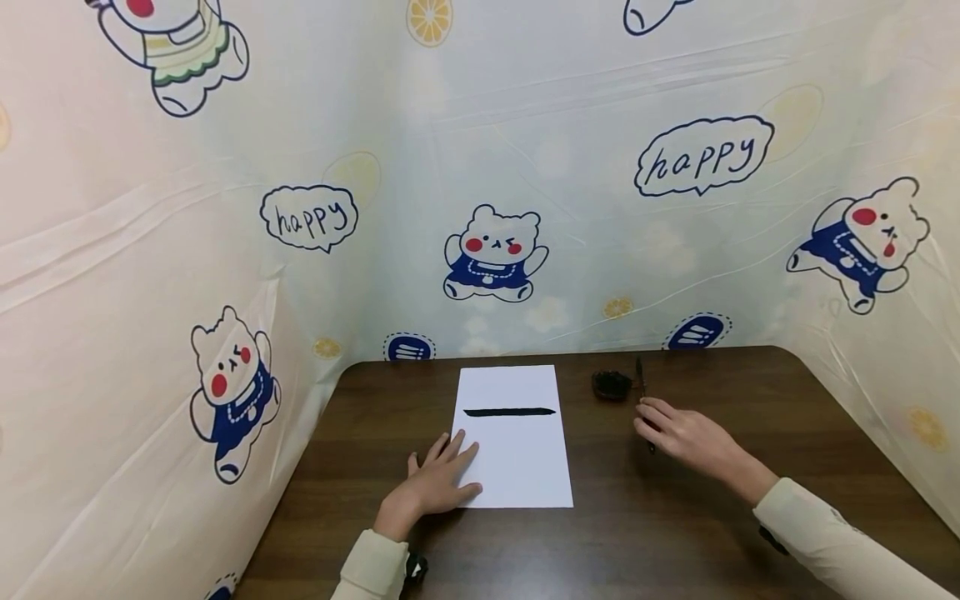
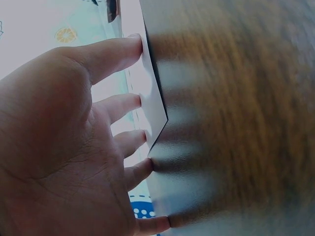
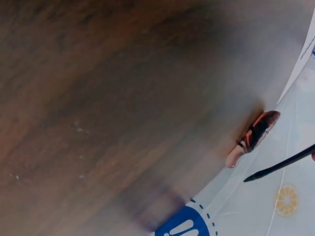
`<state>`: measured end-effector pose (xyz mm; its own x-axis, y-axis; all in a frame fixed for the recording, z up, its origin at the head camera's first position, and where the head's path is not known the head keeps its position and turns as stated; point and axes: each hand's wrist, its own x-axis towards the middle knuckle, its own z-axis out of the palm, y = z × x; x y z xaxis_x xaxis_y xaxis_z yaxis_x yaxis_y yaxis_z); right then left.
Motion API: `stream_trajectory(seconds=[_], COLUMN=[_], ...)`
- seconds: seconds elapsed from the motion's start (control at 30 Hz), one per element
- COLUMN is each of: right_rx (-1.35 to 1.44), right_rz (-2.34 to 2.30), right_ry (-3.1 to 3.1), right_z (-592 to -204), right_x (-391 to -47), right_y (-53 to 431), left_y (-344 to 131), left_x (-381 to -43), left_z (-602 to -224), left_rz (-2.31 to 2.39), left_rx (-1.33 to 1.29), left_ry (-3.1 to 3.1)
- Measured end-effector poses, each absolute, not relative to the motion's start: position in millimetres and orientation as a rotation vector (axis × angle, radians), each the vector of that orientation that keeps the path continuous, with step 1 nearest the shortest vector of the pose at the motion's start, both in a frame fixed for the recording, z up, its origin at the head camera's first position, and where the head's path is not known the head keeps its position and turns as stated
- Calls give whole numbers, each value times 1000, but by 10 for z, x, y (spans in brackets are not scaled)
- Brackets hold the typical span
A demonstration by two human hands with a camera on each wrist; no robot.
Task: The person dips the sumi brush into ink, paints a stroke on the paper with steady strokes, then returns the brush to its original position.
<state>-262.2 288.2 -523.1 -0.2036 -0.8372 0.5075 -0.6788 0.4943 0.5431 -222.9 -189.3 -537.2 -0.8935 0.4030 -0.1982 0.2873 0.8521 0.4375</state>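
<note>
A white sheet of paper (image 1: 517,467) lies on the table with one thick black horizontal stroke (image 1: 510,412) across its upper part. My left hand (image 1: 431,483) rests on the sheet's lower left edge, fingers spread; in the left wrist view the thumb and some fingertips of this hand (image 2: 59,123) touch the paper (image 2: 150,93), others the table. To the right of the sheet, my right hand (image 1: 686,437) pinches a slim dark brush (image 1: 641,379), its tip pointing away. Beside the brush sits a small dark ink dish (image 1: 611,385). The right wrist view shows the black brush tip (image 3: 270,170) near the dish (image 3: 258,130).
The brown wooden table (image 1: 600,542) has rounded far corners. Pale cloth (image 1: 405,275) printed with bears, orange slices and "happy" bubbles hangs behind it and along both sides.
</note>
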Motion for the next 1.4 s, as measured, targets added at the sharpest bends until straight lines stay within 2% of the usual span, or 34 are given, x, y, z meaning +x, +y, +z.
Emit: stream_trajectory(seconds=[0.37, 1.4], right_rx=[1267, 1304], right_rz=[-226, -223], right_ry=[-1979, -2043], right_z=[-5300, -5408], right_x=[-2600, -2551], right_y=[2877, 2869], left_y=[-1828, -1850], left_x=[-2171, -2179], left_z=[-5248, -5261], left_rz=[517, 559], left_rx=[485, 502], left_ry=[2758, 2743])
